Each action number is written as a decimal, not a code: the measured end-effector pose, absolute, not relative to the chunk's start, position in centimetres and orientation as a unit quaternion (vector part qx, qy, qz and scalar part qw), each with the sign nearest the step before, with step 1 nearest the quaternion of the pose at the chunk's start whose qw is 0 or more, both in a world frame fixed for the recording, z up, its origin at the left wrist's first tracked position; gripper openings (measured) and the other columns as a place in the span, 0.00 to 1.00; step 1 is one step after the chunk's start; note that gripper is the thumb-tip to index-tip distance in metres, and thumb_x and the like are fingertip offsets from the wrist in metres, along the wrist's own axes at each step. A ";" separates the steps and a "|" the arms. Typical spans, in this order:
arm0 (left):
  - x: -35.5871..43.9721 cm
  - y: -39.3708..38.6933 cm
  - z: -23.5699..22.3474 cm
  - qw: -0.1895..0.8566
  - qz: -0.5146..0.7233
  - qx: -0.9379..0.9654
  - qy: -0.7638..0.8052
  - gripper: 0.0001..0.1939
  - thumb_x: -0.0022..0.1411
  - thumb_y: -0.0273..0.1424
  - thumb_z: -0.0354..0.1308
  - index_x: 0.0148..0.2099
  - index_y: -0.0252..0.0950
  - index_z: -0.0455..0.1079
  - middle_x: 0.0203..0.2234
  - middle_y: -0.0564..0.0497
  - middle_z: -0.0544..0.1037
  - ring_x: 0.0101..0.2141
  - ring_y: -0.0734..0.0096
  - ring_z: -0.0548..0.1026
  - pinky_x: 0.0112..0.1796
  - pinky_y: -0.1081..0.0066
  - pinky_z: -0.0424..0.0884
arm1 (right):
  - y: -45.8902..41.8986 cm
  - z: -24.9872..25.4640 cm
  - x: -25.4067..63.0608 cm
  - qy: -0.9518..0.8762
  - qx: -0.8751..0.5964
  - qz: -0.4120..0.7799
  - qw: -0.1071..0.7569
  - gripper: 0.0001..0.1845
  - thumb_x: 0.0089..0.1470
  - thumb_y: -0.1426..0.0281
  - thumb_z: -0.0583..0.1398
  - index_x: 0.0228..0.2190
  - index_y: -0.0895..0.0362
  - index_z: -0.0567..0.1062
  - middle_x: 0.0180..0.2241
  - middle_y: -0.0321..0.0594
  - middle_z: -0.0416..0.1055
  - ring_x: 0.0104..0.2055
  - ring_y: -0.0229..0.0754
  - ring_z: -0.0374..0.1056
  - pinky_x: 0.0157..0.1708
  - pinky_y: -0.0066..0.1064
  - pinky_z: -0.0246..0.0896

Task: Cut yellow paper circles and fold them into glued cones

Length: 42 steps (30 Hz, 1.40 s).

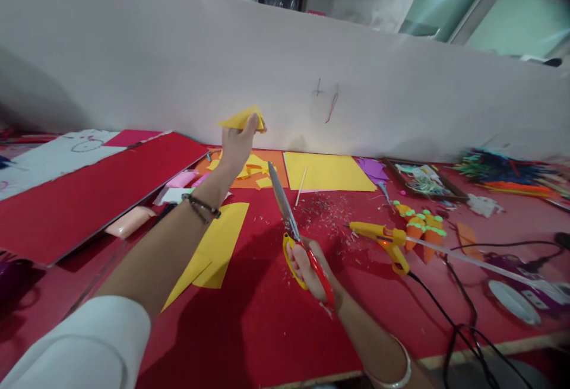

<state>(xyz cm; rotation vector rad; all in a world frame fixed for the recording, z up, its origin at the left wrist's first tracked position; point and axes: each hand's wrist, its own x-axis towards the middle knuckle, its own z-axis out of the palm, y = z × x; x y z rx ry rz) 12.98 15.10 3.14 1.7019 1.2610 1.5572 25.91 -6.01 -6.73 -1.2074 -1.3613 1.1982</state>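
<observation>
My left hand [240, 139] is raised at the far side of the table, its fingers pinched on a folded piece of yellow paper [243, 118]. My right hand [312, 267] grips a pair of scissors [281, 199] with red and yellow handles. Their blades look closed and point up and away, apart from the paper. Below my left forearm lie cut yellow paper pieces [222, 249] on the red table. Small yellow scraps [253, 166] rest on an orange sheet beyond the scissors' tip.
A yellow glue gun [378, 234] with a cable lies at the right, near orange carrot shapes [425, 228]. A yellow sheet [329, 172], a wooden stick [301, 186] and a tray [421, 180] sit toward the back. A red board [102, 190] covers the left side.
</observation>
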 end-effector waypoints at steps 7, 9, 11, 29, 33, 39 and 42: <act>9.2 19.2 -3.8 0.245 0.401 0.663 0.583 0.16 0.61 0.35 0.52 0.49 0.32 0.64 0.43 0.46 0.70 0.40 0.66 0.71 0.39 0.60 0.70 | -6.0 -6.6 25.8 -0.561 -0.477 0.492 0.465 0.21 0.51 0.50 0.51 0.22 0.55 0.58 0.18 0.28 0.48 0.18 0.30 0.44 0.15 0.24 0.40; 8.4 19.1 -4.1 0.246 0.377 0.676 0.583 0.15 0.62 0.36 0.51 0.47 0.31 0.65 0.41 0.47 0.71 0.39 0.66 0.72 0.39 0.62 0.70 | -5.9 -6.6 26.1 -0.563 -0.478 0.490 0.462 0.19 0.53 0.53 0.51 0.23 0.56 0.58 0.18 0.29 0.49 0.18 0.30 0.44 0.16 0.24 0.40; 7.8 18.6 -3.6 0.252 0.360 0.696 0.568 0.15 0.62 0.36 0.49 0.43 0.30 0.68 0.37 0.47 0.74 0.36 0.67 0.73 0.36 0.67 0.70 | -5.6 -6.6 26.3 -0.571 -0.486 0.479 0.456 0.18 0.53 0.56 0.51 0.22 0.55 0.57 0.18 0.29 0.49 0.19 0.30 0.45 0.17 0.24 0.41; 0.9 5.6 -6.3 0.112 0.079 0.894 0.426 0.18 0.60 0.25 0.42 0.48 0.36 0.69 0.41 0.45 0.72 0.42 0.65 0.70 0.44 0.68 0.64 | -4.4 -5.1 27.3 -0.624 -0.614 0.338 0.346 0.17 0.48 0.57 0.56 0.20 0.56 0.60 0.18 0.29 0.52 0.22 0.33 0.48 0.22 0.26 0.45; -0.6 4.4 -5.7 0.088 0.062 0.911 0.399 0.24 0.57 0.20 0.41 0.51 0.43 0.68 0.44 0.48 0.69 0.44 0.66 0.67 0.45 0.70 0.63 | -4.3 -5.8 27.2 -0.634 -0.614 0.313 0.351 0.19 0.48 0.55 0.55 0.20 0.56 0.59 0.18 0.29 0.52 0.21 0.32 0.49 0.21 0.25 0.43; -2.9 3.4 -6.8 0.046 0.049 0.913 0.403 0.25 0.56 0.21 0.44 0.55 0.43 0.63 0.50 0.46 0.67 0.50 0.61 0.63 0.51 0.61 0.57 | -4.2 -6.2 27.2 -0.656 -0.617 0.284 0.329 0.18 0.46 0.57 0.57 0.19 0.56 0.58 0.16 0.28 0.52 0.20 0.31 0.48 0.20 0.25 0.42; -3.2 2.3 -6.8 0.037 0.080 0.894 0.440 0.21 0.61 0.28 0.43 0.55 0.39 0.63 0.48 0.45 0.68 0.48 0.61 0.65 0.49 0.63 0.61 | -3.9 -5.9 27.5 -0.674 -0.639 0.245 0.279 0.18 0.46 0.55 0.56 0.19 0.56 0.61 0.17 0.30 0.57 0.19 0.32 0.51 0.20 0.25 0.42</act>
